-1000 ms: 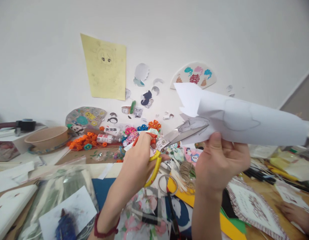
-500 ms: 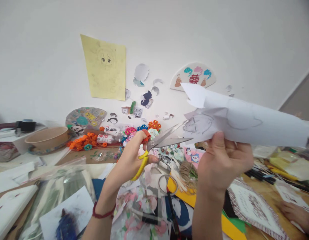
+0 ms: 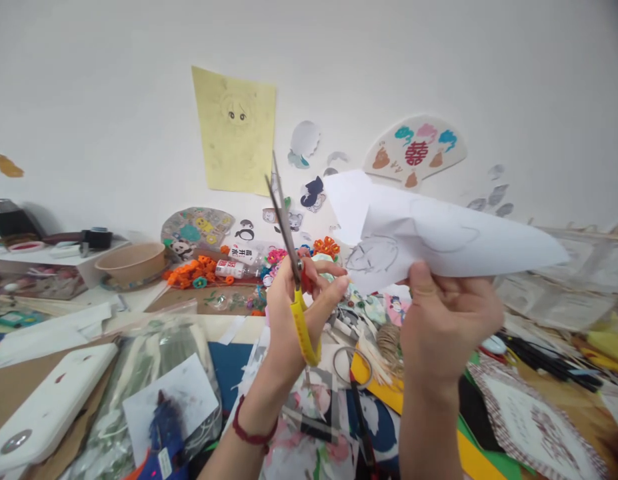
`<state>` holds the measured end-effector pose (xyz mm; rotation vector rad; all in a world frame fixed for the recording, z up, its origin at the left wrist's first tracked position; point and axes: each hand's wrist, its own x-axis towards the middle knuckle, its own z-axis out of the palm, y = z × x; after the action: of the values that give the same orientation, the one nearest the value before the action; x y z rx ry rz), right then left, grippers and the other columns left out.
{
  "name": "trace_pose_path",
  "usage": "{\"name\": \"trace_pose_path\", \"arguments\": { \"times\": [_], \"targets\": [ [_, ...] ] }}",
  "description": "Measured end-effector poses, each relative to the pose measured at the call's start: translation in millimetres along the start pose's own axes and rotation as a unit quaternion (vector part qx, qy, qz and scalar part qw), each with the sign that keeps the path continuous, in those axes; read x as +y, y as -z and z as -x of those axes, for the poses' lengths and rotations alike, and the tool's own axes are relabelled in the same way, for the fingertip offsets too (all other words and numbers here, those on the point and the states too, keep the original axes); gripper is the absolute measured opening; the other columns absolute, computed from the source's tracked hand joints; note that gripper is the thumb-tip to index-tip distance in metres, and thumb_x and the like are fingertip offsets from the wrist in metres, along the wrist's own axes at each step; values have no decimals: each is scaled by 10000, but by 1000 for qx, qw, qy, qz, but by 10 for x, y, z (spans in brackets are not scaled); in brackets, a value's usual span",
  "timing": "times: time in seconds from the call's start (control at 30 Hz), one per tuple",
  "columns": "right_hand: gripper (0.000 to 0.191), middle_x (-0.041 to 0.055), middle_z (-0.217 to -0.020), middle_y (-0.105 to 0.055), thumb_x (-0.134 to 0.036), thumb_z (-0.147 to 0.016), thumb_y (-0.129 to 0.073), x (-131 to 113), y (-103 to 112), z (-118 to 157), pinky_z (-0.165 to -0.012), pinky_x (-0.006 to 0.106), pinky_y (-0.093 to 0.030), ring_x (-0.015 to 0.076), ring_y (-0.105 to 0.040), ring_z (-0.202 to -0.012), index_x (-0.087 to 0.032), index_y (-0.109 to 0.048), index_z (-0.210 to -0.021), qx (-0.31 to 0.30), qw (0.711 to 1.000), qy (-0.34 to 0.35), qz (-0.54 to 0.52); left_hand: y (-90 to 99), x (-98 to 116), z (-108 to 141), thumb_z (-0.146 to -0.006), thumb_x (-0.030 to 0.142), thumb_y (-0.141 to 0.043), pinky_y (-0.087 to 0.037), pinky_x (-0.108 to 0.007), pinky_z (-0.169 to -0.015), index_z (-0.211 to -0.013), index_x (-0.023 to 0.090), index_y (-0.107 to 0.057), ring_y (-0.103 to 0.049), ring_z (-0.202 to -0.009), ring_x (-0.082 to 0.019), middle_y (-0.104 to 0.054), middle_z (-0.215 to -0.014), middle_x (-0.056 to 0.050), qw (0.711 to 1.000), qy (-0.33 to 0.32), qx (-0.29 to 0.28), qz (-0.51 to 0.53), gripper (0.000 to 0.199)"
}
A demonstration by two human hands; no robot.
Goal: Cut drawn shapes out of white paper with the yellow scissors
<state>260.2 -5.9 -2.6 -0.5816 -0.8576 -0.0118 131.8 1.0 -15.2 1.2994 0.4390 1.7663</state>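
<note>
My left hand [image 3: 292, 313] is closed around the handles of a pair of scissors [image 3: 289, 233] with one yellow and one red loop. Their blades point upward, only slightly apart, and stand clear of the paper. The thumb and a fingertip of that hand reach the lower left edge of a white sheet of paper [image 3: 453, 237]. Pinched in my right hand [image 3: 446, 323], between thumb and fingers, the sheet is held up and bent, with a cut flap at its left. A pencil drawing shows on its near side.
The cluttered table holds a tan bowl [image 3: 130, 263], a white phone-like case [image 3: 53, 403], a blue glue gun [image 3: 166, 433], orange beaded pieces [image 3: 193, 270], a tape ring [image 3: 352, 367] and twine [image 3: 389, 342]. A yellow drawing [image 3: 236, 133] and a painted fan [image 3: 416, 152] are on the wall.
The scissors have come away from the paper and swung upright, their blades closing. My left fingertips have moved to the paper's edge. The view has shifted left, and the paper's left flap has opened out.
</note>
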Motion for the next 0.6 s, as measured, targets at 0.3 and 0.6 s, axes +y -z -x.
{"name": "trace_pose_path", "arguments": {
  "times": [0.3,0.6],
  "targets": [
    [288,36,-800,-766,-140,-673,-817,8,-21,25,-660,252,-589,160,-715,-752,-148,-762,-955,-8,1000,-1,-20,-9,-53,-1,-795,153,-711,-373,-260,-652,-770,213,-424,-561,-760,-126,-530,-675,47,1000,14,12,25,294],
    [234,21,-732,-746,-161,-682,-818,17,1,1,-608,251,-566,137,-675,-644,-155,-758,-909,-32,999,-16,-11,28,-71,-29,-788,135,-693,-381,-268,-662,-768,211,-453,-531,-718,-118,-543,-720,34,1000,-7,16,3,252]
  ]
}}
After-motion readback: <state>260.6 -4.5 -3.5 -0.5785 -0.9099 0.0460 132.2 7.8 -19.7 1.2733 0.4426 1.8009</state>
